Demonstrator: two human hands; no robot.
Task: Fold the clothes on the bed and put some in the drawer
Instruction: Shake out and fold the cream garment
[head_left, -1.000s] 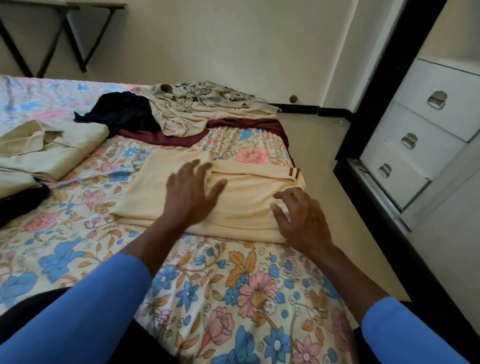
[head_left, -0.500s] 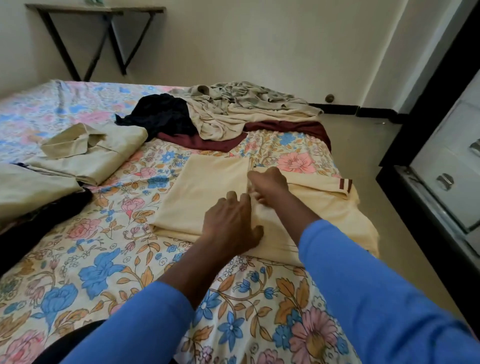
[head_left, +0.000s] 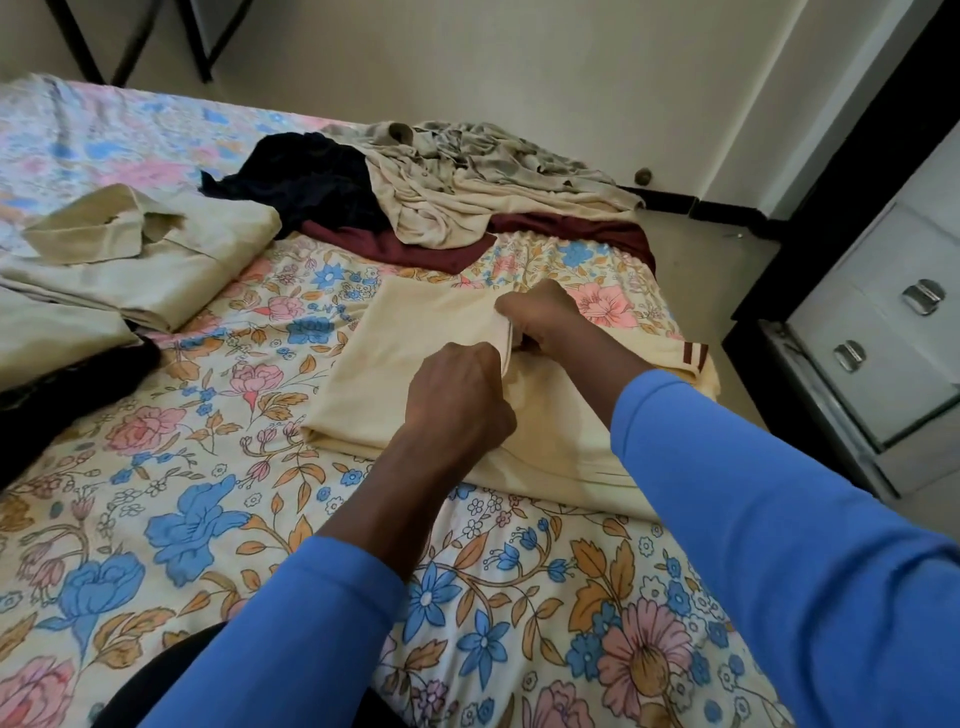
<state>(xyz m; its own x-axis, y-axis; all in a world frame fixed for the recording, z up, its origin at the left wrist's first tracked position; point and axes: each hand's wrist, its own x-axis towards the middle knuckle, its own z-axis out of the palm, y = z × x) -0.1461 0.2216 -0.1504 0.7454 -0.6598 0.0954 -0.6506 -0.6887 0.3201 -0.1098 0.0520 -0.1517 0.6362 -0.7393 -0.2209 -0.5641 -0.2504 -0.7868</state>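
Observation:
A cream garment (head_left: 410, 358) with a maroon-striped cuff lies half folded on the floral bedsheet (head_left: 218, 519). My left hand (head_left: 457, 400) grips its folded inner edge near the middle. Just beyond it, my right hand (head_left: 540, 319) pinches the same edge, lifted a little off the layer below. The white drawers (head_left: 883, 332) with metal handles stand shut at the right of the bed.
A folded beige shirt (head_left: 156, 254) lies at the left with a black garment (head_left: 62, 389) beside it. Further back sits a heap of unfolded clothes: a dark one (head_left: 311, 182), a maroon one (head_left: 415, 249) and a crumpled grey-beige one (head_left: 467, 187). Bare floor (head_left: 701, 249) separates bed and drawers.
Both hands went from lying flat on the cream garment to gripping its middle edge. My right hand crossed from the garment's right side to the centre. The view swung left.

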